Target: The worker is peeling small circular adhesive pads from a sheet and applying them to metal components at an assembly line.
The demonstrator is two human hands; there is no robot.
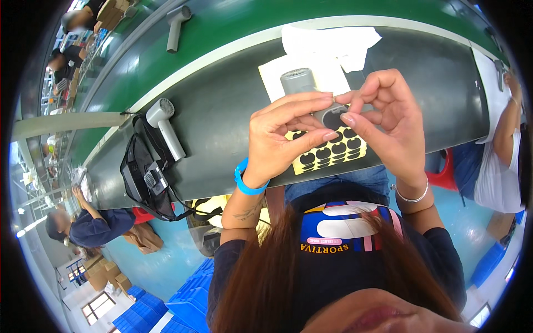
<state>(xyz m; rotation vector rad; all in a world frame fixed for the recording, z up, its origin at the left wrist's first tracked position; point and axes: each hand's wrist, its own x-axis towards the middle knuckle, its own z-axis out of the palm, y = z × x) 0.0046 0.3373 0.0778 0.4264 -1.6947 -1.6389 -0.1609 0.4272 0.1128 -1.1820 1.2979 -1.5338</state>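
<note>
Between my two hands is a small grey part with a dark oval sticker [333, 117] on its face. My left hand [280, 130] is curled at its left side, fingertips and thumb closed around it. At its right edge, the thumb and fingers of my right hand [391, 119] pinch at the dark sticker. Just beyond stands a grey vented cylinder [297, 81]; whether it joins the held part is hidden by my fingers. Under my hands lies a yellow sheet of black round stickers [337, 149], partly covered.
White papers [327, 41] lie beyond my hands on the dark bench [222, 111]. To the left are a grey hair dryer [165, 126] and a black bag [141, 177]. Another grey dryer [175, 28] lies on the green belt [233, 19]. Co-workers sit on both sides.
</note>
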